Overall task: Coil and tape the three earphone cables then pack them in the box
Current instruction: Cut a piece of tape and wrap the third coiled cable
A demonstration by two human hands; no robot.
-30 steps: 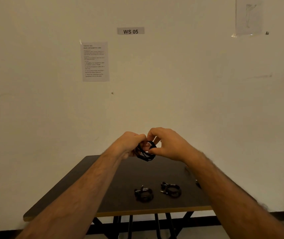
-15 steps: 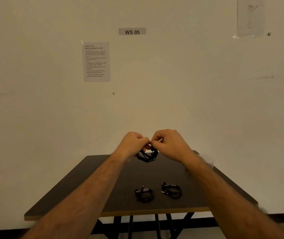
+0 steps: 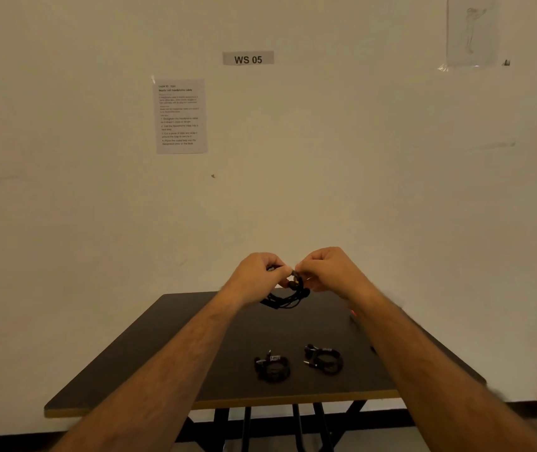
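Note:
Above the far part of the dark table [image 3: 162, 370], both hands hold a black coiled earphone cable [image 3: 285, 298]. My left hand [image 3: 257, 275] grips the coil's upper left side with curled fingers. My right hand [image 3: 329, 270] pinches the coil's top, where a small pale piece shows between the fingertips. The coil hangs down below the hands. Two other black coiled earphone cables lie on the table near its front edge: one coil [image 3: 272, 368] on the left, one coil [image 3: 324, 358] on the right, each with a light band across it. No box is visible.
A white wall stands just behind the table, with a printed instruction sheet [image 3: 180, 115] and a "WS 05" label [image 3: 247, 58]. A small reddish object [image 3: 353, 313] peeks out from behind my right forearm. The table's black legs [image 3: 296, 425] show below its front edge.
Both hands have turned a little and drawn closer together at the top of the coil, which now hangs lower beneath them. The two coils on the table have not moved.

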